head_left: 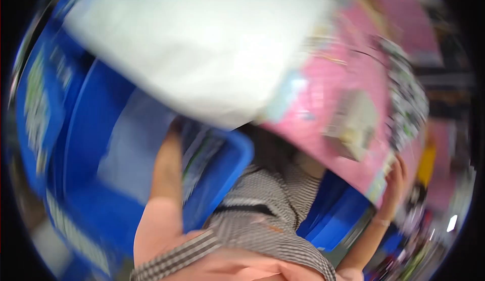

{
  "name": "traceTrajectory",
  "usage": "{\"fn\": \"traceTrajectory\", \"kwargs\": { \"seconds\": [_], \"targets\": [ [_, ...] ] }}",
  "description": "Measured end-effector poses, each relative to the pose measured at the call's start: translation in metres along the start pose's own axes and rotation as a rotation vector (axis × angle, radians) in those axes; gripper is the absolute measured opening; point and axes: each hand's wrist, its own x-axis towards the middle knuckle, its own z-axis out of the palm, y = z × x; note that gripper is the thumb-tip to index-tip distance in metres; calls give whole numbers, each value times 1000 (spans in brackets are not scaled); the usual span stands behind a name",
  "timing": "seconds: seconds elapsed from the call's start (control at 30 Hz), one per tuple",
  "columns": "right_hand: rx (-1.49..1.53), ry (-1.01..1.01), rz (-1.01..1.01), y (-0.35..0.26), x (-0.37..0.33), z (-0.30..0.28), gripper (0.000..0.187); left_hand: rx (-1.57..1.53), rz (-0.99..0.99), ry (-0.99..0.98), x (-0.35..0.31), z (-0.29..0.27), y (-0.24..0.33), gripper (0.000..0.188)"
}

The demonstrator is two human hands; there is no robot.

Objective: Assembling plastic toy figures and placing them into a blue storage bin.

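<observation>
Big bin [91,144] at left, thin plastic [129,149] inside. Wide sheet [192,43] in front, over bin's far side. Left arm [168,165] down in bin, near sheet's edge. Table [308,127] at right. On table, box [357,122]; bundle [406,94] right of box. Right hand [396,181] by table's near right edge. Second bin [333,213] under table.

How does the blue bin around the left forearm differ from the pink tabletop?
The blue bin is hollow; the pink tabletop is a surface.
The bin has the left forearm reaching in; the tabletop has the right hand at its edge and a pale box on top.
Shared: a large white sheet hides part of each.
</observation>
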Motion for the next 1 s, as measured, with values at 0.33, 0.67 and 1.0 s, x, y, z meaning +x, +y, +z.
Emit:
{"fn": "traceTrajectory", "kwargs": {
  "seconds": [0.33,0.67,1.0],
  "targets": [
    [-458,201,-756,-61,105,69,27,-206,71,244,-31,-123,67,48],
    [-209,260,-504,-81,86,58,28,44,1035,457,-246,98,318,37],
    [914,-883,27,-114,-6,31,33,935,1645,-882,-379,418,292,46]
  ]
}}
